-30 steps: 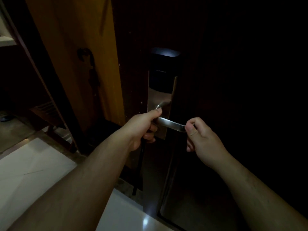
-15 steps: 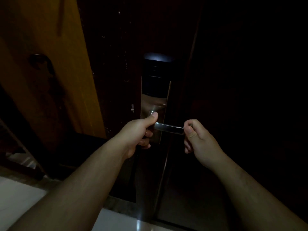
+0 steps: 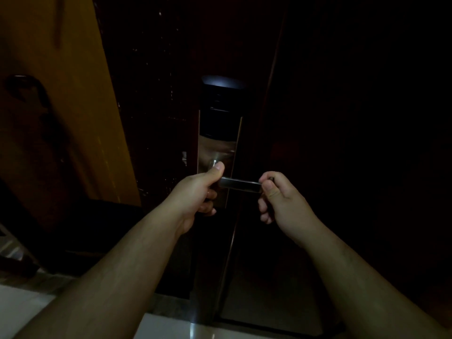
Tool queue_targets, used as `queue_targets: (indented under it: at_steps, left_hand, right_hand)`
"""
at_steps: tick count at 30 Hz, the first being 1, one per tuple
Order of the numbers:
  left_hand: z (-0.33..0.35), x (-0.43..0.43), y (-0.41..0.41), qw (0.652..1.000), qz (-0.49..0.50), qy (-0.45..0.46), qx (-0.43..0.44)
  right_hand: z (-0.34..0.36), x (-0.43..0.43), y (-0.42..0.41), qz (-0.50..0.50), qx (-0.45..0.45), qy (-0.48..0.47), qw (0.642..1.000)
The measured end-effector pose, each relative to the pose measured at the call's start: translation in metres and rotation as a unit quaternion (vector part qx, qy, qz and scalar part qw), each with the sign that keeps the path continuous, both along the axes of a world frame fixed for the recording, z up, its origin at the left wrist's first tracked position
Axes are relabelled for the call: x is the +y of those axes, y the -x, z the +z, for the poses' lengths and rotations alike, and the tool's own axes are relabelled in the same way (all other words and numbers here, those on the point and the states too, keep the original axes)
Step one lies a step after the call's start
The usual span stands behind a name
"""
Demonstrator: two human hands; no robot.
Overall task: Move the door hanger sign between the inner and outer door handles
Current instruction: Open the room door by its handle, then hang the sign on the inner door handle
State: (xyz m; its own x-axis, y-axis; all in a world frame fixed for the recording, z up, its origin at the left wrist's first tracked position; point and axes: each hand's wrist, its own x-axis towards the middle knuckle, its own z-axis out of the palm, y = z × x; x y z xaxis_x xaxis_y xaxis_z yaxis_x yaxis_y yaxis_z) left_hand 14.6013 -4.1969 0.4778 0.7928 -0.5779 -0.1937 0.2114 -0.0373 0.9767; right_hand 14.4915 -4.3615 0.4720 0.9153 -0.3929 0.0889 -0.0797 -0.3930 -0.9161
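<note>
Gripping the inner end of the lever handle [image 3: 241, 185], the left hand [image 3: 195, 192] has its thumb laid along the top near the spindle and its other fingers curled underneath. The right hand [image 3: 281, 201] is at the free tip of the same handle, with thumb and forefinger pinched together there and the remaining fingers folded toward the palm. The handle is horizontal between the two hands, and its brushed metal catches a little light. It is mounted on a tall metal lock plate [image 3: 215, 152], which has a black reader panel [image 3: 220, 111] above it with a faint glow along its top edge. The plate is fixed to a very dark door [image 3: 342, 143]. The door hanger sign cannot be made out in this gloom, so I cannot tell whether it hangs on the handle or sits in either hand. To the left is an orange-brown wooden panel [image 3: 61, 106], and a pale floor tile [image 3: 22, 311] shows at the bottom left, under the left forearm.
</note>
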Motion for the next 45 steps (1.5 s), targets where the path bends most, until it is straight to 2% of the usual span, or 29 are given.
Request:
queue_targets:
  at_steps: [8, 15, 17, 19, 22, 33, 38, 45]
  left_hand:
    - [-0.006, 0.009, 0.021, 0.995, 0.072, -0.029, -0.056]
    - [-0.034, 0.043, 0.063, 0.971, 0.227, 0.051, 0.056]
    - [-0.034, 0.049, 0.078, 0.963, 0.245, 0.078, 0.079]
    - [-0.031, 0.051, 0.092, 0.957, 0.252, 0.110, 0.087]
    - [-0.023, 0.056, 0.112, 0.944, 0.247, 0.192, 0.108]
    - [0.007, 0.074, 0.163, 0.889, 0.231, 0.370, 0.135]
    - [0.003, 0.070, 0.180, 0.886, 0.228, 0.382, 0.130]
    - [0.000, 0.073, 0.170, 0.891, 0.195, 0.382, 0.147]
  right_hand:
    - [0.004, 0.019, 0.008, -0.113, -0.018, 0.001, 0.993]
    - [-0.006, 0.015, 0.022, -0.151, -0.010, -0.017, 0.988]
    - [-0.012, 0.018, 0.036, -0.113, 0.013, -0.032, 0.993]
    - [-0.020, 0.022, 0.053, -0.033, 0.045, -0.034, 0.998]
    - [-0.035, 0.032, 0.076, 0.069, 0.077, 0.011, 0.995]
    - [-0.047, 0.026, 0.113, 0.238, 0.086, 0.102, 0.962]
    - [-0.049, 0.024, 0.118, 0.290, 0.077, 0.144, 0.943]
    - [-0.047, 0.025, 0.109, 0.304, 0.096, 0.073, 0.945]
